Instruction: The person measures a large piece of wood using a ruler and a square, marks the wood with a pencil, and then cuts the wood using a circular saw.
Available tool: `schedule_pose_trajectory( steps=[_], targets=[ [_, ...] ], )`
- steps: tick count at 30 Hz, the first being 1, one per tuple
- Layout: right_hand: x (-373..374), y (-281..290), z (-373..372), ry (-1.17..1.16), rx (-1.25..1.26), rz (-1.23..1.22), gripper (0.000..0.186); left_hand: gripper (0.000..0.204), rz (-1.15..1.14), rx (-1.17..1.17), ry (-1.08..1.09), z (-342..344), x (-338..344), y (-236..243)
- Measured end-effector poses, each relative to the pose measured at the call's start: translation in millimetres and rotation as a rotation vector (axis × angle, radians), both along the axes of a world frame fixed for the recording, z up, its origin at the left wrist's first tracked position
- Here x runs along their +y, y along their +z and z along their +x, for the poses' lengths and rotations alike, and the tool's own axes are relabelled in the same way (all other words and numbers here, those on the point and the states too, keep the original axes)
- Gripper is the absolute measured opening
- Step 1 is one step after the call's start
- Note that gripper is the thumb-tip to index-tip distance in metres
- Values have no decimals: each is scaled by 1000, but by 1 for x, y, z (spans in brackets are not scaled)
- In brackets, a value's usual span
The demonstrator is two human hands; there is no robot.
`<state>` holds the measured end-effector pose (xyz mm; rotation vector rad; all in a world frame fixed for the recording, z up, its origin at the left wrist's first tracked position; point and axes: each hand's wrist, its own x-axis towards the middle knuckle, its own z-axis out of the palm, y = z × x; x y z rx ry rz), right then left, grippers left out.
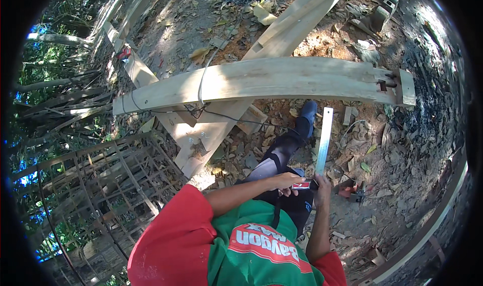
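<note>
A try square with a long silver blade (pixel 324 140) points away from me, low in front of my body. My right hand (pixel 322 185) is closed around the near end of the blade, where it meets the short stock. On the red-and-silver stock (pixel 301 185), my left hand (pixel 284 181) is closed with bent fingers; its exact grip is partly hidden. Beyond the blade's far tip, a long, slightly curved wooden beam (pixel 282 79) lies crosswise, apart from the tool. An opening is cut near the beam's right end.
Crossed timbers (pixel 201 140) support the beam, and a cable (pixel 203 82) loops over it. At the left stands a slatted lattice (pixel 100 185). A red-and-dark tool (pixel 352 190) lies on leafy ground to my right. A red object (pixel 125 53) rests on a far-left timber.
</note>
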<state>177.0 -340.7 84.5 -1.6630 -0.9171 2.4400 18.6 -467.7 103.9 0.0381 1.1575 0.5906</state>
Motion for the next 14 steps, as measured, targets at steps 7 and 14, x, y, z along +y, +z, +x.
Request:
schedule_pose_trajectory(
  steps=[7,14],
  targets=[
    [39,-8,-21,-191,49,169,24,47,112,34,21,-34,56,-1],
    [147,-13,-19,-53,-199,407,32,43,525,192,-222,-63,175,-22]
  ],
)
